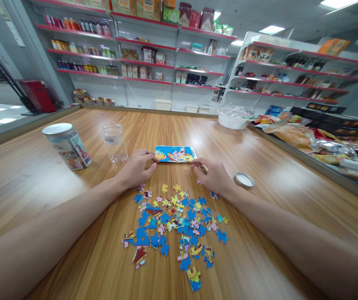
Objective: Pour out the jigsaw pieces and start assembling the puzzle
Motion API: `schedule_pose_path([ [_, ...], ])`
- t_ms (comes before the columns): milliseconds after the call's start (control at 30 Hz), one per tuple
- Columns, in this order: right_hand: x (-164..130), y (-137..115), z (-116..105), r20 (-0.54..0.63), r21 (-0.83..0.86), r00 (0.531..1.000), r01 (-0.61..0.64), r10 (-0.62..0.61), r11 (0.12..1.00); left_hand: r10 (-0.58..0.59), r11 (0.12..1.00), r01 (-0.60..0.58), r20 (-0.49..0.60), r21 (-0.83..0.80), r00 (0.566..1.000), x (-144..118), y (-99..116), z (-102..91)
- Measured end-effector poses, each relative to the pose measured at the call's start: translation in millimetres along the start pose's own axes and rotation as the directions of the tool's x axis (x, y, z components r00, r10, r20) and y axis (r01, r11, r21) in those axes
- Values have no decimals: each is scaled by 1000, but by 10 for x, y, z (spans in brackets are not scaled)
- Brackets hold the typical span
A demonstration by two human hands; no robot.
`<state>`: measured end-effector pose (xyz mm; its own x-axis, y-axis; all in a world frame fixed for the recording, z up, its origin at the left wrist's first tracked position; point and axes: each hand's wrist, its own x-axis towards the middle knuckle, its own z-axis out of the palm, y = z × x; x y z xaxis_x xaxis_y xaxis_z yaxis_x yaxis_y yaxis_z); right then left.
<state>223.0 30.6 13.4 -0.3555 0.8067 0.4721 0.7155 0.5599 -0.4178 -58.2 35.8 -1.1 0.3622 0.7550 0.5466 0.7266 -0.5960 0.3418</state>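
A small picture card [175, 154], mostly blue with yellow and pink cartoon figures, lies across the table's middle. My left hand [139, 167] pinches its near left corner between thumb and fingers. At the near right corner, my right hand [213, 176] has its fingers closed on the edge in the same way. Loose jigsaw pieces [183, 223] in blue, yellow, pink and brown are scattered between my forearms, some overlapping. A clear plastic jar [115, 146] stands just beyond my left wrist. Right of my right hand rests a round silver-rimmed lid [244, 179].
A printed canister [69, 148] with a pale lid stands at the left. Toward the back right is a white basket [234, 118]. Packaged goods [304, 137] are heaped beyond the table's right edge. Stocked shelves [147, 60] line the wall behind the wooden table [81, 254].
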Motion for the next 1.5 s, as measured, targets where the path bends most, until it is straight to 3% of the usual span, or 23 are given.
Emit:
schedule_pose_path([
  [133, -14, -15, 3, -40, 34, 999, 7, -6, 999, 70, 997, -72, -53, -33, 996, -12, 43, -37],
  [267, -59, -40, 18, 4, 280, 992, -119, 123, 952, 164, 979, -168, -42, -117, 986, -64, 127, -77],
  [367, -90, -56, 33, 98, 484, 962, -271, 256, 832, 188, 967, -176, 51, -183, 981, -131, 206, -86],
  [500, -142, -148, 52, 150, 582, 911, -396, 385, 710, 198, 961, -139, 242, -240, 950, -245, 363, -77],
  [633, -284, -377, 85, 171, 636, 906, -402, 388, 658, 143, 968, -48, 381, -248, 914, -392, 634, -100],
  [800, -477, -632, 134, 213, 703, 927, -365, 308, 610, 148, 954, -30, 382, -298, 912, -480, 861, -152],
  [867, -466, -620, 127, 235, 682, 935, -353, 265, 640, 142, 950, -41, 313, -309, 939, -428, 798, -153],
  [933, -387, -521, 100, 225, 600, 947, -321, 231, 733, 105, 968, -51, 211, -245, 972, -342, 649, -145],
  [967, -329, -445, 83, 152, 543, 963, -269, 222, 795, 84, 981, -53, 165, -185, 983, -297, 556, -141],
  [1033, -203, -268, 57, -3, 357, 996, -80, 86, 931, 53, 997, -41, 183, -71, 982, -221, 376, -138],
  [1100, -100, -102, 51, -38, 189, 999, 9, -2, 982, 5, 1000, -12, 284, 21, 959, -176, 243, -142],
  [1233, -33, 52, 94, 143, 8, 989, 24, -25, 1000, -77, 990, 21, 408, 140, 910, -151, 155, -153],
  [1333, -34, 36, 123, 260, -52, 964, 76, -60, 996, -90, 986, 22, 413, 167, 906, -148, 140, -137],
  [1500, 31, 36, 131, 303, -3, 948, 104, -98, 995, -122, 980, 50, 379, 194, 917, -147, 88, -94],
])
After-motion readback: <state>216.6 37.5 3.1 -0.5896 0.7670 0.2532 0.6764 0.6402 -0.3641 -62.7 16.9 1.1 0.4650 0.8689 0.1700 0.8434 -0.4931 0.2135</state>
